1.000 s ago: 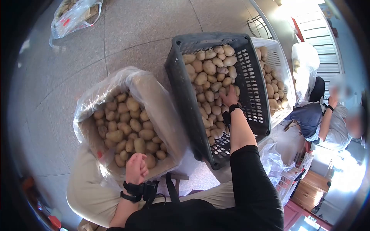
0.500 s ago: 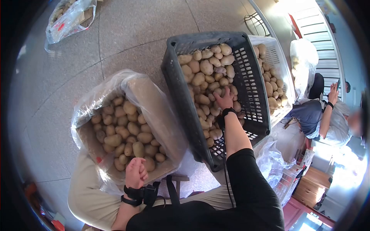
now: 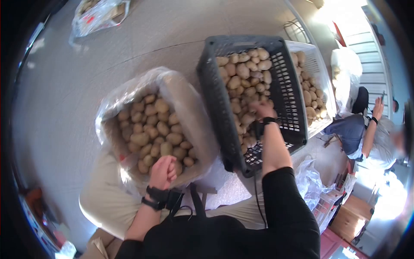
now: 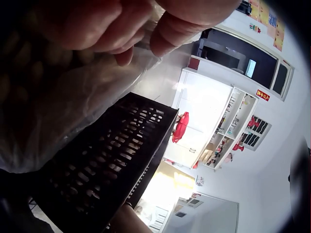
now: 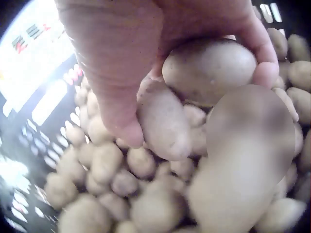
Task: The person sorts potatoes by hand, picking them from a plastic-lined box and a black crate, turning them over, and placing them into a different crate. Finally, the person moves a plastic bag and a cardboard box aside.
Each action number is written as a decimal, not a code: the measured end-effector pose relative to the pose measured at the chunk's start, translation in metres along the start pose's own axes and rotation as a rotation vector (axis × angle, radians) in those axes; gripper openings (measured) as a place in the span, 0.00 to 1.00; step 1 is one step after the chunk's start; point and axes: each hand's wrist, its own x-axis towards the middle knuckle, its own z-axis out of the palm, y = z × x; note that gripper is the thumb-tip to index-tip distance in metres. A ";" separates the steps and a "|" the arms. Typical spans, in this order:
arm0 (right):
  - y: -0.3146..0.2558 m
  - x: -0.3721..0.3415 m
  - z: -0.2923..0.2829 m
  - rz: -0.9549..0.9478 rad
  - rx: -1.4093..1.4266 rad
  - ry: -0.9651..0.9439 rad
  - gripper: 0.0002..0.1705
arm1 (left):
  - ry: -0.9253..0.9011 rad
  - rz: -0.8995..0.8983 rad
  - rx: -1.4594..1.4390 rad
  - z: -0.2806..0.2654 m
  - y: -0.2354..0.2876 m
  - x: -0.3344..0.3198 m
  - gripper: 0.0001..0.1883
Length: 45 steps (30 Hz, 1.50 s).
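My right hand is over the potatoes in the black crate, slightly blurred in the head view. In the right wrist view its thumb and fingers curl round an oval potato and a longer one, with many more potatoes below. My left hand hovers at the near edge of the plastic-lined box of potatoes. Its fingers hang loosely curled, and no potato shows in them.
A white crate of potatoes stands against the black crate's right side. Beyond it are a filled plastic bag and a seated person. Another plastic bag lies on the floor at the upper left. Crumpled plastic lies at the right.
The head view has shifted, so the crates and box appear further right. My right hand has gone from spread fingers on the potatoes to a curled grip; my left hand remains by the box edge.
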 end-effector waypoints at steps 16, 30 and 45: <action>-0.091 -0.310 0.103 -0.652 0.660 -0.656 0.15 | -0.235 0.006 -0.031 -0.018 -0.030 -0.015 0.17; -0.059 -0.337 0.156 -0.389 0.819 -0.726 0.19 | -0.402 -0.036 0.137 -0.041 -0.041 -0.032 0.22; -0.006 -0.343 0.142 -0.220 0.788 -0.572 0.19 | 0.182 -0.007 0.316 -0.062 -0.060 0.021 0.12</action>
